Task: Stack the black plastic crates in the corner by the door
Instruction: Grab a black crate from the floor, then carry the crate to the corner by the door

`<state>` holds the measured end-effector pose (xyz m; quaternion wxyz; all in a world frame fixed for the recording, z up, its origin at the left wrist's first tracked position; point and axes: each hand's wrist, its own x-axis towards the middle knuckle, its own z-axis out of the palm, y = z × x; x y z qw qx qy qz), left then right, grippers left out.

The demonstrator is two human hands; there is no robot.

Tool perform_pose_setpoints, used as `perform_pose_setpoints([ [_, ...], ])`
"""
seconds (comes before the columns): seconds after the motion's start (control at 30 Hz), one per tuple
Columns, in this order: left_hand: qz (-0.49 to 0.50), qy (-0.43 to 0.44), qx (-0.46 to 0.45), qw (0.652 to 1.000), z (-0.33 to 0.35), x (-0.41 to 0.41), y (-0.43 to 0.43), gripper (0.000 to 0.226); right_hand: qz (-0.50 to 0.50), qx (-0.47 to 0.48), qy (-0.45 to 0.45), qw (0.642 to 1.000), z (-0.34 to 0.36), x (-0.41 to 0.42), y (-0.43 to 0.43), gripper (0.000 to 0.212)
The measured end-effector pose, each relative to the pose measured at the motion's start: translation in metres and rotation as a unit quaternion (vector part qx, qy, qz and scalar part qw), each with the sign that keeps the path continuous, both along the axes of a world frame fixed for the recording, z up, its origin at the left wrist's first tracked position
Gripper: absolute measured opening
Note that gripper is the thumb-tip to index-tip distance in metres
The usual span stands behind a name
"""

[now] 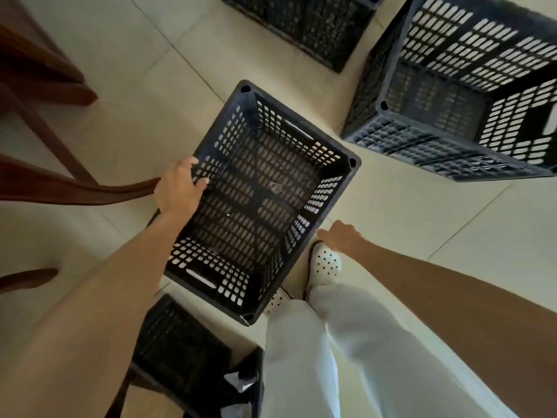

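A pale cream tiled floor [422, 224] with thin grout lines fills the view, seen from above. At centre left of the frame the left hand [177, 188] is closed over the rim of a black perforated plastic crate [259, 200], fingers curled over the edge and the thumb on the inner wall; the crate is open side up, turned diagonally, and whether it is lifted or resting on the tiles cannot be told. The right hand [342, 236], just right of centre, reaches to the crate's opposite long wall; its fingers are hidden behind the rim, so whether they grip or only touch cannot be told. A small embossed mark sits in the middle of the crate's floor, too blurred to read. Directly below the right hand is a white perforated clog [324, 265] on a foot, with pale grey trouser legs [346, 357] running to the bottom edge. A second black slotted crate [470, 95], larger in view, stands at the upper right, close to the held one but apart from it. A third black crate [304, 25] lies at the top centre, cut by the frame edge. Another dark crate [177, 351] sits at the bottom centre, partly under the left forearm. Dark brown wooden furniture legs [45, 86] cross the upper and middle left, one curved piece passing just behind the left hand.
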<state>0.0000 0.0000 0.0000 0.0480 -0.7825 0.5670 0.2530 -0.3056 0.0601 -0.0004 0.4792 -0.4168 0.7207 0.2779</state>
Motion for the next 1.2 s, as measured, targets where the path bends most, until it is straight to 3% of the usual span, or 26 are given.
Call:
perform_pose_setpoints([
  [0.1,0.036,-0.015,0.035,0.999,-0.025,0.006,0.001,0.06,-0.048,0.042,-0.034,0.997,-0.021,0.01,0.011,0.049],
  [0.17,0.048,-0.004,0.062,0.997,-0.037,0.01,0.001,0.064,-0.137,0.034,-0.048,0.989,-0.037,0.02,0.019,0.05],
  [0.33,0.095,0.027,0.1,0.99,-0.053,0.021,-0.006,0.061,-0.291,0.019,-0.075,0.954,-0.06,0.032,0.027,0.044],
  [0.53,0.129,0.087,0.167,0.974,-0.041,0.027,-0.03,0.033,-0.341,0.033,-0.095,0.935,-0.048,0.028,0.022,0.037],
  [0.6,0.11,0.085,0.151,0.979,-0.025,0.025,-0.037,0.04,-0.335,0.03,-0.095,0.937,-0.035,0.024,0.019,0.037],
  [0.73,0.072,0.073,0.134,0.986,0.021,0.016,-0.038,0.047,-0.371,0.036,-0.106,0.922,0.013,0.021,0.014,0.018],
  [0.97,0.003,-0.015,0.054,0.998,0.158,0.005,-0.027,0.048,-0.401,-0.002,-0.112,0.909,0.125,0.013,0.022,0.029],
  [1.2,-0.053,-0.078,-0.009,0.996,0.294,-0.02,-0.002,0.047,-0.345,-0.07,-0.098,0.931,0.244,-0.027,0.028,0.035],
])
